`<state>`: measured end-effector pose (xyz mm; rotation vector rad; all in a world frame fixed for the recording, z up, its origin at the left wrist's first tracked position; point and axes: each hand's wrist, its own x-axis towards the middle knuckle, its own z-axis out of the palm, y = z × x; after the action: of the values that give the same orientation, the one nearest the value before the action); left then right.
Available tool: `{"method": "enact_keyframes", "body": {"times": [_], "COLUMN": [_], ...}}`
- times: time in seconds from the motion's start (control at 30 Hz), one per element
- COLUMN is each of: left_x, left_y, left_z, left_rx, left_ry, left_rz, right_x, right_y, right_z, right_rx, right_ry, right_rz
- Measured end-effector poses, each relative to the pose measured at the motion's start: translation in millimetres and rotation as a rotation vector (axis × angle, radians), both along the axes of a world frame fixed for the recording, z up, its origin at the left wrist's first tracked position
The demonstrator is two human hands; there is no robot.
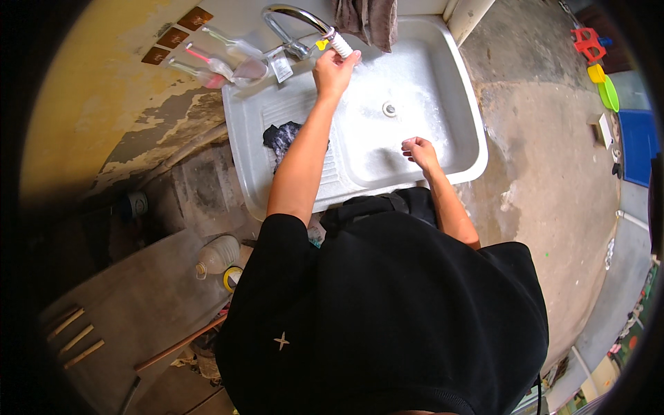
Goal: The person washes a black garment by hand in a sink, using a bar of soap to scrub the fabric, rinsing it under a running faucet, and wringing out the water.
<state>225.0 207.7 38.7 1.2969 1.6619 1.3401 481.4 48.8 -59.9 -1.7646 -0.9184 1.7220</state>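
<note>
My left hand [335, 72] reaches up to the curved chrome faucet [294, 12], its fingers closed around the white ribbed nozzle [339, 44] at the end of the spout. Over the near right part of the white sink [373, 158] hovers my right hand [420, 152], fingers loosely curled and apart, with nothing visible in them. A wet dark cloth [279, 140] with whitish suds lies on the ribbed washboard side, partly covered by my left forearm. The round drain [389, 108] shows in the basin between my hands.
A brown towel [366, 22] hangs over the sink's back edge. Clear bottles or pouches [228, 62] line the wall at the left. A plastic jug [218, 256] stands on a grey surface at lower left. Far right are a blue bin [635, 146] and a green basin [609, 94].
</note>
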Motion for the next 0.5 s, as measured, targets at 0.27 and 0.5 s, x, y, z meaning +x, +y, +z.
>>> {"method": "enact_keyframes", "body": {"times": [0.27, 0.5], "left_x": [4.1, -7.0], "left_y": [-8.1, 0.8], "left_z": [12.5, 22.7], "left_rx": [-0.024, -0.131], "left_ry": [0.398, 0.391], "left_rz": [0.044, -0.059], "right_x": [4.4, 5.4], "right_y": [-2.7, -1.3], "right_z": [-5.4, -7.5], "right_rx": [-0.016, -0.002], "right_ry": [0.008, 0.003], "right_rz": [0.0, 0.009]}}
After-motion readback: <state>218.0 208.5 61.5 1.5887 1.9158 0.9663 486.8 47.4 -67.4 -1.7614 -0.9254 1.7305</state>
